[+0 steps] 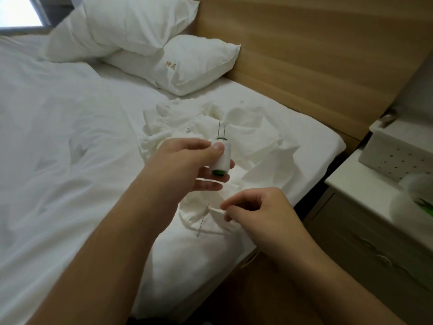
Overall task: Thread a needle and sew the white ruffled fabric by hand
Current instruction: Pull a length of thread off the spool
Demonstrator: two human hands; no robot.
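The fabric (234, 141) lies crumpled on the bed (58, 137), near its right edge. A needle (203, 220) rests on it at 6 o'clock. Above the fabric, the left hand (187, 165) grasps a white spool (220, 158) between thumb and fingers; 2 needles (222, 131) stick up from its green top. At 5 o'clock from the spool, the right hand (257, 212) has its fingertips pinched together; whether it grasps thread, I cannot tell. 2 pillows (145, 43) sit at 11 o'clock, a nightstand (375, 195) at 3 o'clock.
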